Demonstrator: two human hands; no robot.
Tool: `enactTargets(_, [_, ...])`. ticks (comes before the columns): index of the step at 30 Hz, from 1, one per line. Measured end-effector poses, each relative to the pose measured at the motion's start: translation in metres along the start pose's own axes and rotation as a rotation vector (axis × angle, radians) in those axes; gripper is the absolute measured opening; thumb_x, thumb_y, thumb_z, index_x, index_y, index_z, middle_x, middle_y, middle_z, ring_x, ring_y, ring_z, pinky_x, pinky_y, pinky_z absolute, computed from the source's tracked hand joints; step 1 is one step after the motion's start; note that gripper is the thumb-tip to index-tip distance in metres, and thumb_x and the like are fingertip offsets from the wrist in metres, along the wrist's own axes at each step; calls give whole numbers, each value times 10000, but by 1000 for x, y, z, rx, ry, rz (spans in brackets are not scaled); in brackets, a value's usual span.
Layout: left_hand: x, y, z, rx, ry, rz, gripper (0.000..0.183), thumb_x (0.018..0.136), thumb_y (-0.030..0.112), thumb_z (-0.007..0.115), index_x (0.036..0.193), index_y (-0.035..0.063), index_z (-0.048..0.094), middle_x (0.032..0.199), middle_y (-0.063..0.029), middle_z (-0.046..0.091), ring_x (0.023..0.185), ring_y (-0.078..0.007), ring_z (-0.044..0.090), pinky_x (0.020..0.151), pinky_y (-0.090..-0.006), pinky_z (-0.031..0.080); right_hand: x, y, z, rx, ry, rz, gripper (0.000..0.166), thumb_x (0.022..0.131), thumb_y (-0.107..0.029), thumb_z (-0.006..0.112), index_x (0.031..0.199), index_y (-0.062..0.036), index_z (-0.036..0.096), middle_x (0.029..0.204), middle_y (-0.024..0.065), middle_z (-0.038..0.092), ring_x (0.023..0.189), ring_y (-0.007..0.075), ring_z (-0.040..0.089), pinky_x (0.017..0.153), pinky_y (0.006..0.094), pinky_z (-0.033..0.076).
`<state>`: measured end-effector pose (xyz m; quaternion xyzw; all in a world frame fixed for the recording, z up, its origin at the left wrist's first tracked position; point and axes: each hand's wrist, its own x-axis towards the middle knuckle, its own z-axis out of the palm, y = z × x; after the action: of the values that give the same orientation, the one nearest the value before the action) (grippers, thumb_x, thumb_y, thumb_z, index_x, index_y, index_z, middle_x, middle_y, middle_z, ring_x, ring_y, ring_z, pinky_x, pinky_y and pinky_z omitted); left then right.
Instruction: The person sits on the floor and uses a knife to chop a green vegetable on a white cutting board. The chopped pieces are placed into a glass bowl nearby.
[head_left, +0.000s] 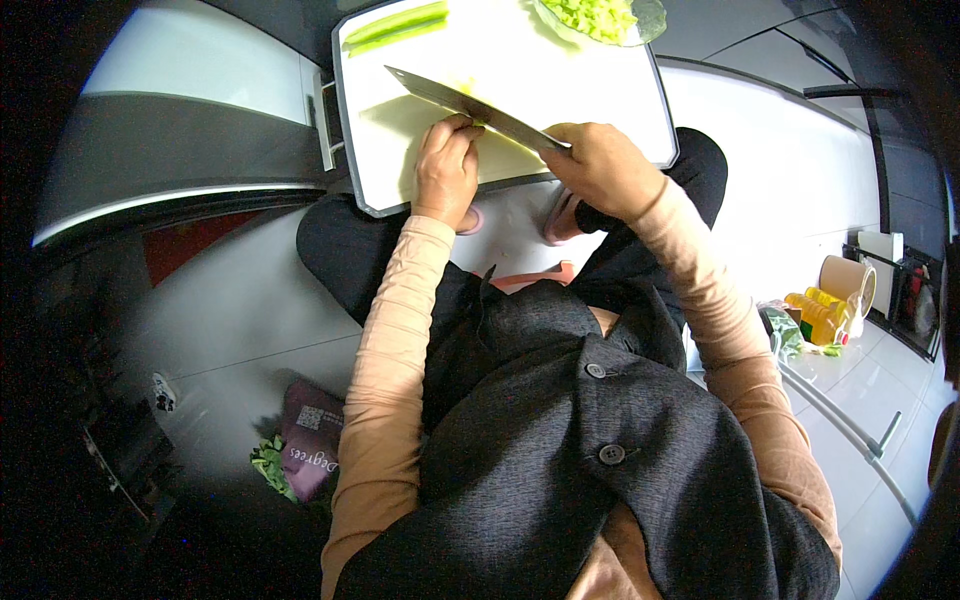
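A white cutting board (622, 97) with a dark rim lies before me, above my knees. My right hand (604, 165) grips the handle of a broad kitchen knife (480, 109), whose blade slants up to the left across the board. Bent fingers of my left hand (448, 169) press on a small pale green vegetable piece beside the blade; most of it is hidden. Long green stalks (397, 28), perhaps celery, lie at the board's upper left. At the upper right, a clear bowl (649, 21) holds chopped green pieces (592, 16).
A cabinet handle (325, 124) is close to the board's left edge. On the tiled floor at right stand yellow oil bottles (817, 315) by a leafy bag (781, 330). A purple bag (311, 442) with leafy greens (271, 463) lies at lower left.
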<state>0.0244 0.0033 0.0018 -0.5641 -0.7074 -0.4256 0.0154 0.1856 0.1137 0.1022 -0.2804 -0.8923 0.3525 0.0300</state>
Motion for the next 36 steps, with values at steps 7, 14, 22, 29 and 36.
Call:
enactTargets(7, [0,-2,2,25,12,18,169,727,-19,573,880,31,625,988,-112,581,922,-314,545,823,-400,452,18,-8,19,-44,86,-35,269,843,-226,525,973,-17,633,693,229,599,644,389,595,610,423,483])
enactTargets(14, [1,-1,1,25,23,29,155,723,-7,576,864,30,628,988,-112,579,920,-312,546,818,-397,453,6,-4,12,-39,61,0,248,842,-222,540,941,-13,632,649,206,587,594,373,583,571,413,469])
enactTargets(22, [-1,-2,1,16,13,14,154,720,-7,577,861,26,630,975,-105,578,920,-302,548,822,-389,453,-10,-6,-9,-55,43,15,237,852,-209,556,911,11,625,614,183,572,520,297,565,527,366,450])
enactTargets(29, [-1,-2,2,14,26,23,177,709,-27,585,870,28,634,986,-96,585,921,-292,553,820,-384,459,-21,-10,-16,-47,65,-12,234,860,-204,554,897,16,622,605,176,578,531,298,580,526,367,452])
enactTargets(36, [-1,-3,2,22,15,12,183,715,-23,590,884,33,636,994,-92,589,925,-290,556,822,-382,464,-25,-10,-18,-47,38,5,231,855,-204,561,875,19,616,613,198,571,549,333,576,530,375,453])
